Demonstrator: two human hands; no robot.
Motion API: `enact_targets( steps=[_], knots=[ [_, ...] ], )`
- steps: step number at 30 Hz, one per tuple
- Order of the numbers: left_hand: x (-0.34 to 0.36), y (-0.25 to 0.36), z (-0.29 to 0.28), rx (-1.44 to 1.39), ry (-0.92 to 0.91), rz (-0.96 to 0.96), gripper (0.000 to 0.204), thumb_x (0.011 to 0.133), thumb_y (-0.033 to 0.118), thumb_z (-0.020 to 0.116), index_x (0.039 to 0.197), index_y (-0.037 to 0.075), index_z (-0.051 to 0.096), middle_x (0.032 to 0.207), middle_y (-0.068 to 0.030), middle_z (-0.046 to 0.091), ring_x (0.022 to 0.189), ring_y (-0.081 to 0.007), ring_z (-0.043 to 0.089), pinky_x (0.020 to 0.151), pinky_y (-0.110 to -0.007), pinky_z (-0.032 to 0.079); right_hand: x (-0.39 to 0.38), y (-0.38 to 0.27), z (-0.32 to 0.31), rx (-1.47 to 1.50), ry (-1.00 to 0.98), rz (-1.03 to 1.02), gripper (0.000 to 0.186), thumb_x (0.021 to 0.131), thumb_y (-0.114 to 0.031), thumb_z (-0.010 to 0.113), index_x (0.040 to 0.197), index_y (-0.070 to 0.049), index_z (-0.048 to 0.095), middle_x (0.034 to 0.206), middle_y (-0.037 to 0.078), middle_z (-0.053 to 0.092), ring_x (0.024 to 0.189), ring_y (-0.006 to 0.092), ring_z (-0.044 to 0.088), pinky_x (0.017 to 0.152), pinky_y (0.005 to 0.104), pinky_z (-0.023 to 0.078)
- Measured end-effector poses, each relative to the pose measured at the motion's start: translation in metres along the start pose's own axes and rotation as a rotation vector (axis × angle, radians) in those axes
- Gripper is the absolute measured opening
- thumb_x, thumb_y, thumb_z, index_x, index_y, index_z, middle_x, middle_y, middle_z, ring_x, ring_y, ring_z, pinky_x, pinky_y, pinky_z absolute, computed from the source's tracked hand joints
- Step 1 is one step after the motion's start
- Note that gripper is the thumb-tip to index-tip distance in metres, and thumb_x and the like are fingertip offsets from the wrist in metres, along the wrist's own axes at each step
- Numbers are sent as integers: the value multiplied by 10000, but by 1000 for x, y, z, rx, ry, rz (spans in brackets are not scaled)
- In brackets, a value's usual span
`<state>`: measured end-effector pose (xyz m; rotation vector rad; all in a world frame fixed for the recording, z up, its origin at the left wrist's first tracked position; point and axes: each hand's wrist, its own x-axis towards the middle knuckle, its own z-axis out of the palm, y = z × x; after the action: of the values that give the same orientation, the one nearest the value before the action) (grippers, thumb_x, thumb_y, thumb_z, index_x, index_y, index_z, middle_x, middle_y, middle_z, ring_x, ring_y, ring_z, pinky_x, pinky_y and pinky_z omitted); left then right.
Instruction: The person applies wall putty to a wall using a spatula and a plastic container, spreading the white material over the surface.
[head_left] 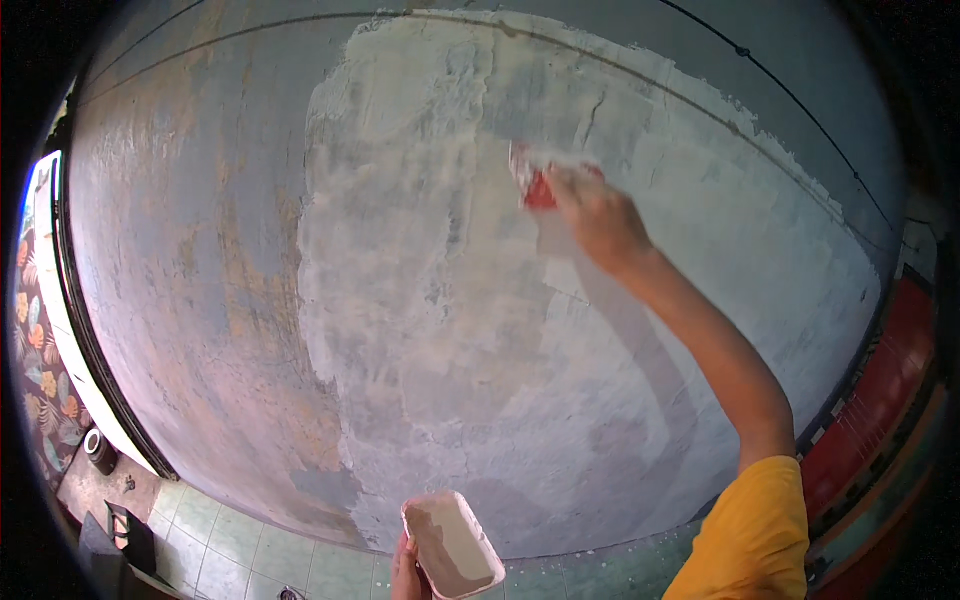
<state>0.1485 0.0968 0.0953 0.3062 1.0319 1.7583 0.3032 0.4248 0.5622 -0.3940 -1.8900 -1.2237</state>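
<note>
Up at the wall, my right hand [607,222] grips a red putty spreader [538,192] smeared with white. The spreader lies against a broad pale patch of filler [400,290] on the grey wall [170,260]. My hand and the tool are slightly blurred. Low in the picture, my left hand [405,573] is closed on the side of a rectangular plastic tub [489,545] with a pale rim. Wet whitish filler coats the inside of the tub. Only some fingers of that hand show.
Dark cables [770,75] run across the top of the wall. Pale green floor tiles [240,535] lie along its foot, speckled with white. At the left are a flowered curtain [45,370] and a dark pot [100,455]; a red panel [870,370] stands at the right.
</note>
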Motion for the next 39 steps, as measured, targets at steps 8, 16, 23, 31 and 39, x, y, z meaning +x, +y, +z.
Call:
enact_targets(
  steps=[8,16,23,31,39],
  knots=[
    [2,-6,-10,-8,-37,38,532,1062,457,478,1414,61,535,1295,-78,619,1179,-206,575,996,-363,484,90,57,-47,15,-61,166,367,940,-80,533,1286,-143,639,1141,131,728,933,329,727,781,480,588],
    [-19,19,9,-13,-27,62,550,1087,438,428,1468,47,493,1347,-90,602,1228,-217,559,1036,-366,469,18,0,-10,41,-19,-13,229,951,-131,591,1166,-86,656,1035,171,712,967,345,708,844,452,578],
    [-11,27,-1,-110,-151,78,582,1068,328,495,1556,50,344,1460,-99,501,1336,-221,488,1122,-396,408,-69,-98,-65,846,-463,697,215,986,-191,620,1103,-14,654,991,118,711,821,249,685,675,392,548],
    [-20,75,40,-49,-210,158,597,1067,328,490,1565,40,333,1477,-83,487,1348,-187,473,1125,-348,395,-219,-262,-116,1947,-433,1754,240,994,-210,639,1168,-46,661,1010,0,700,853,85,689,693,244,568],
    [-26,73,26,-29,-116,106,605,1079,325,464,1582,32,297,1528,-110,449,1385,-191,453,1134,-347,390,-281,-285,-126,1606,-188,1991,325,1000,-221,645,1220,18,623,1009,54,700,903,153,691,809,325,561]
  ],
)
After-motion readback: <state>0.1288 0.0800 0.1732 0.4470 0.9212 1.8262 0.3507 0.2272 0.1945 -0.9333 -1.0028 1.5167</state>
